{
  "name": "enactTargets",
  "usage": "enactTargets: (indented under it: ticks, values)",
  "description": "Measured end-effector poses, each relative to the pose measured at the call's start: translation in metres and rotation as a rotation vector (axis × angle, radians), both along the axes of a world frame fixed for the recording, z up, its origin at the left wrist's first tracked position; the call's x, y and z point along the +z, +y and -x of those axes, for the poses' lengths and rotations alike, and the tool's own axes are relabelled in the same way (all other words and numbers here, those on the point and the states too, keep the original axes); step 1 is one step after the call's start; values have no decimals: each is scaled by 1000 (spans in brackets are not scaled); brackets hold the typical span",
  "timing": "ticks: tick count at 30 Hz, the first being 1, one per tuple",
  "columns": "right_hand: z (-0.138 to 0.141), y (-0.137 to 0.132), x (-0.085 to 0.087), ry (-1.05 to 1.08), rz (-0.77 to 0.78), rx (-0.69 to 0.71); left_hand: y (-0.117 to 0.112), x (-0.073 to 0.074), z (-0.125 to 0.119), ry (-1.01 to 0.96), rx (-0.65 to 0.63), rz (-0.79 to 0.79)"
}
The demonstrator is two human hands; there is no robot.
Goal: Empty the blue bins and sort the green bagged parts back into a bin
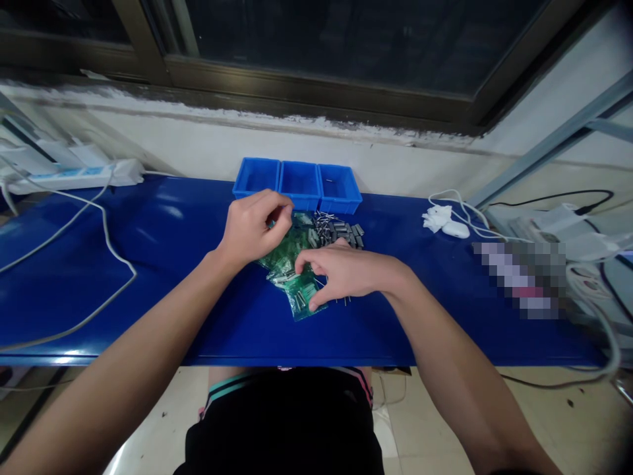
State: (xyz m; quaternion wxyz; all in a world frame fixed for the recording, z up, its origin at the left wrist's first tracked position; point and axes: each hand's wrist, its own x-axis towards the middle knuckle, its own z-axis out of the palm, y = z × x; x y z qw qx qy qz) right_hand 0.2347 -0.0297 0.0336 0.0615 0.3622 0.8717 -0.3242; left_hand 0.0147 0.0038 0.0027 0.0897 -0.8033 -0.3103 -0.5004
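My left hand (254,224) is raised in front of the blue bins with its fingers curled in and thumb pressed near them. What it holds, if anything, is hidden. Below it lie clear green plastic bags (284,256) with small metal parts inside. My right hand (349,269) hovers over or rests on the near bag (299,305); its thumb and index finger are apart, with the bag's end between and under them. Just beyond this hand is a loose pile of thin metal pins (324,227), with short dark grey pieces (355,233) beside it.
Three joined blue bins (299,196) stand at the table's back edge; a small pin lies in the right one. White cables (106,227) and a power strip (99,175) are at left. A white mouse-shaped item (455,229) and cables sit at right on the blue table (237,336).
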Motion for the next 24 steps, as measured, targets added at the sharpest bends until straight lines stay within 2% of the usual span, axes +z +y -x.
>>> enactTargets:
  ticks: [13, 24]
  values:
    - [10, -5, 1, 25, 4, 54, 0, 1, 1, 4, 7, -7]
    - [10, -7, -7, 22, -28, 49, -3, 2, 0, 14, 16, 26]
